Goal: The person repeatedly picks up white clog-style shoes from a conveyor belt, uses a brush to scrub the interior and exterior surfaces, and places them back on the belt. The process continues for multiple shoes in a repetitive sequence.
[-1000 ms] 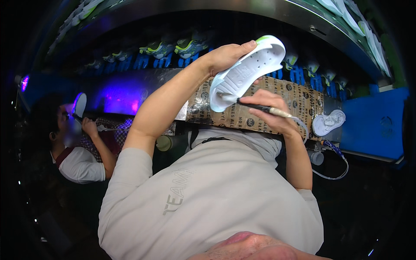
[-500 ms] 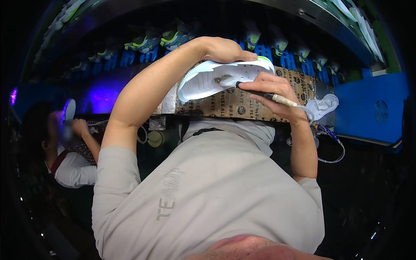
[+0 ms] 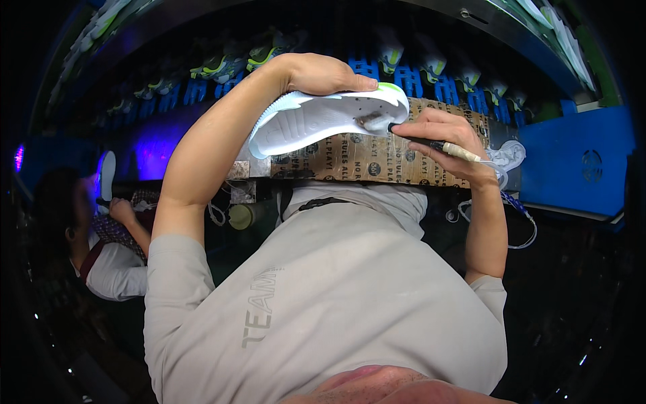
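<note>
My left hand (image 3: 328, 74) is closed over the far edge of a white shoe sole (image 3: 303, 123), thumb near its green-tinted right end. The sole is tilted so that its hollow inner side faces me, above a cardboard-covered ledge (image 3: 336, 160). In my right hand (image 3: 447, 135) is a brush (image 3: 428, 143) with a dark handle and a pale wrapped part, a thin tube trailing from it. Its bristles (image 3: 373, 122) rest against the inside of the sole, toward the right end.
Shoe uppers (image 3: 217, 67) stand on blue holders (image 3: 406, 82) in a row behind the ledge. At right are a crumpled white cloth (image 3: 509, 155) and a blue box (image 3: 572, 165). At left a co-worker (image 3: 114, 259) holds another sole (image 3: 105, 176) near purple light.
The sole and my left hand have shifted left. My right hand has moved right, taking the brush toward the sole's right end. The co-worker's sole shows more of its face now.
</note>
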`<state>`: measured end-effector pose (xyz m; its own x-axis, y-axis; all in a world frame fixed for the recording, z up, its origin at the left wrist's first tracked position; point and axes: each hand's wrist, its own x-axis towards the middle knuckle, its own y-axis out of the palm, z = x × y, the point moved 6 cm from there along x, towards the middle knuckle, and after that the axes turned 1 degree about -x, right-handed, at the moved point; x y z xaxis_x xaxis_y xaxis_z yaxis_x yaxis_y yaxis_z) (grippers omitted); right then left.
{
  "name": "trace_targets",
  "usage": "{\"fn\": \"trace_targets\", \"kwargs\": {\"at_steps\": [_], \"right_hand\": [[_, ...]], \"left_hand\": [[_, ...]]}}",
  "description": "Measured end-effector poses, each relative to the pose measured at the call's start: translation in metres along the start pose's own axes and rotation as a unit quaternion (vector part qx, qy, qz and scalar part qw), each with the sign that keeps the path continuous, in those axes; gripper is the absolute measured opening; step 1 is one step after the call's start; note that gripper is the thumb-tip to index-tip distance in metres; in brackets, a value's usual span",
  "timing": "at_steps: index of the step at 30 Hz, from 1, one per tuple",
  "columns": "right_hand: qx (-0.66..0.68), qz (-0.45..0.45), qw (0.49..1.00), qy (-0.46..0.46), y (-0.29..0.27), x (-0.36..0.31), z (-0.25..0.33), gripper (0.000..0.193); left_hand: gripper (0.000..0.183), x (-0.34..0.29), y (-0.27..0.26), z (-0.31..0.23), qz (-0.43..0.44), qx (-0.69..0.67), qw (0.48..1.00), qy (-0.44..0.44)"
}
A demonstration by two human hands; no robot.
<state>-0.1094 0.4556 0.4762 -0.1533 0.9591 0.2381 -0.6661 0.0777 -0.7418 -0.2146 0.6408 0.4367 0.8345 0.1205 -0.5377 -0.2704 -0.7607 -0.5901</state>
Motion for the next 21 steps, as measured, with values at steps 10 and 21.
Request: {"fn": "trace_targets", "kwargs": {"at_steps": [10,21], "right_hand": [[-0.040,0.074,0.996,-0.015,-0.010,0.005,0.011,0.025],[0.218,-0.185,0.951,0.123,-0.018,-0.050,-0.055,0.036]], "left_hand": [[0.088,-0.009,-0.005,0.015,0.002,-0.018,1.000,0.016],[0.052,-0.043,-0.225,0.016,-0.221,-0.401,0.810,0.367]]}}
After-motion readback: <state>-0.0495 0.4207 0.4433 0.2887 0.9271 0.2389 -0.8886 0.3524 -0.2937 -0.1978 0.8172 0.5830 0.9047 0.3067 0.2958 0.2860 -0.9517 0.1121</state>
